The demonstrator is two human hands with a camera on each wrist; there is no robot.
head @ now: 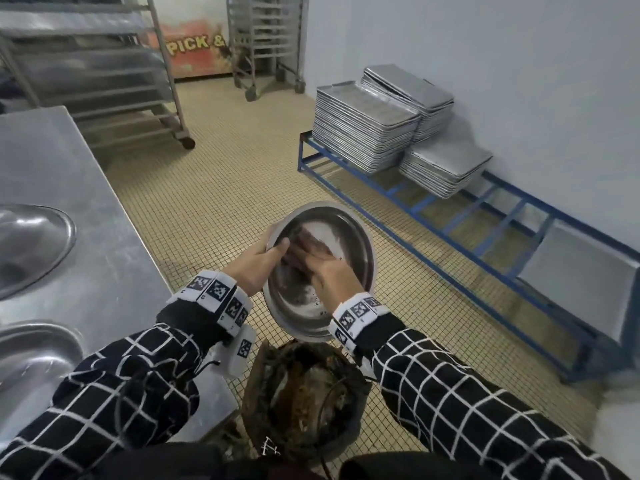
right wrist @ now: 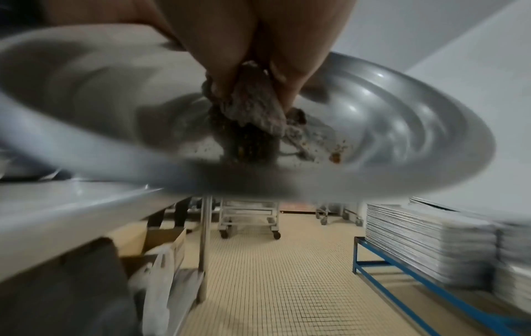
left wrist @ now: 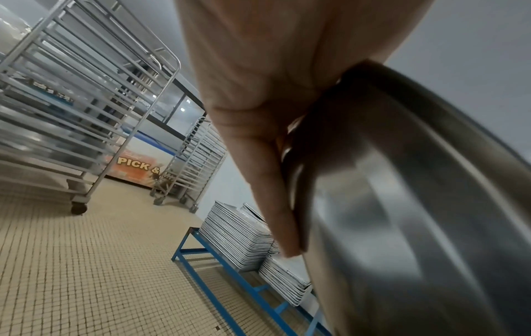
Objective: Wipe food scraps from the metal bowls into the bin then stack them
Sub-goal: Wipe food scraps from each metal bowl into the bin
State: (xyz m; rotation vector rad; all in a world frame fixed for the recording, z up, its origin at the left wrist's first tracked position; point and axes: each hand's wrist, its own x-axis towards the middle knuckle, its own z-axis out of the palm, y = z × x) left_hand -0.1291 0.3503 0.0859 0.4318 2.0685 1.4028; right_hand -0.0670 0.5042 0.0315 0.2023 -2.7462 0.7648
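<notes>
A metal bowl is tilted toward me over a dark bin full of scraps on the floor. My left hand grips its left rim, thumb inside and fingers along the outer wall. My right hand is inside the bowl, its fingers pinching a soiled grey-brown wad against the bottom. Brown crumbs stick to the inside of the bowl. Two more metal bowls rest on the steel table at left.
Stacks of baking trays sit on a low blue rack along the right wall. Wheeled tray racks stand at the back. Cardboard boxes lie under the table. Tiled floor runs between the table and the rack.
</notes>
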